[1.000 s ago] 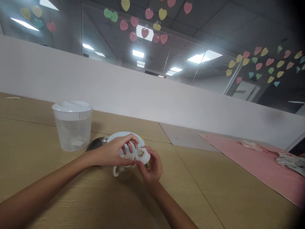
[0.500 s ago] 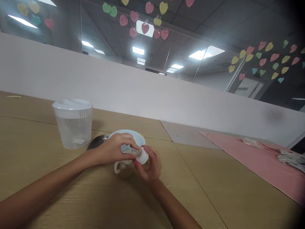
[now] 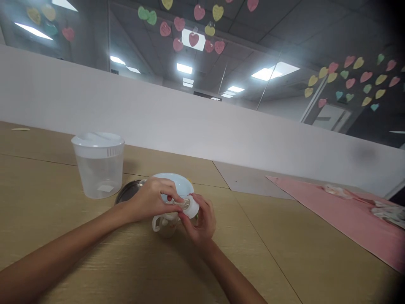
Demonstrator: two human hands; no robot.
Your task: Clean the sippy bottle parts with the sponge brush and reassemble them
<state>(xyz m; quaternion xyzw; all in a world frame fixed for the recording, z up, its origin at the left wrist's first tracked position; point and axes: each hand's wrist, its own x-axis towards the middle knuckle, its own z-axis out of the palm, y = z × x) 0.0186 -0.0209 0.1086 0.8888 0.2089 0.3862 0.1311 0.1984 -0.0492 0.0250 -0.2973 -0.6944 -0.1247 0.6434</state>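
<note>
Left hand (image 3: 152, 200) now pinches a clear piece (image 3: 184, 204) inside the white cap (image 3: 194, 208).

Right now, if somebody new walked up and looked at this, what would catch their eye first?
Probably the heart-shaped notes, scattered in pink, yellow and green over the glass above the white wall. Next, the two hands meeting near the middle of the table: the left hand pinches a small clear piece at a white round part in the right hand. Off to the right, the pink cloth stands out too.
</note>
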